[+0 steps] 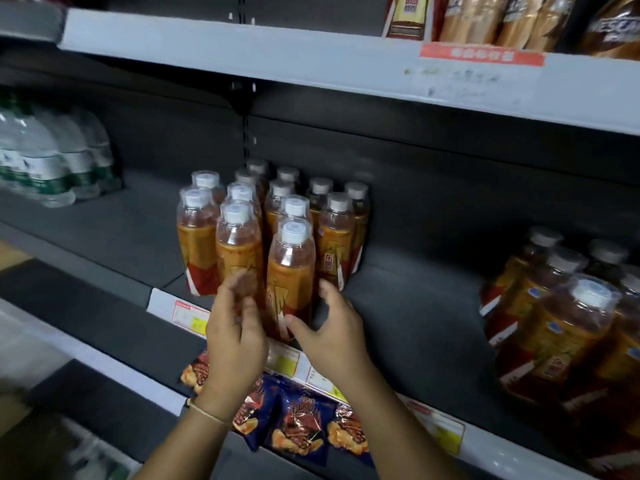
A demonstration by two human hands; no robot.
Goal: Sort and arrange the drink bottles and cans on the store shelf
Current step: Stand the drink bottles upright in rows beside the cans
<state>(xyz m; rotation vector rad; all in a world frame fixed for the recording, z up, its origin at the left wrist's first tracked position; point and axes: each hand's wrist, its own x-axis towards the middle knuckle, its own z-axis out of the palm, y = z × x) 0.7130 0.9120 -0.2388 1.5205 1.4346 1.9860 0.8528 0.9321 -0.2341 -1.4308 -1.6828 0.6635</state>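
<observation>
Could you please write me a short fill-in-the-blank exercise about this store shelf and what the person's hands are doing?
1. The front bottle stands between the left hand and the ____ hand.
2. The orange drink bottles have ____ caps.
3. The snack bags lie on the shelf ____ the bottles.
4. The water bottles stand at the far ____ of the shelf.

Missing words: right; white; below; left

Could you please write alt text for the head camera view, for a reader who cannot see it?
Two hands, left hand and right hand, flank the front orange drink bottle in a cluster on a dark store shelf; neither clearly grips it. Water bottles stand far left.
</observation>
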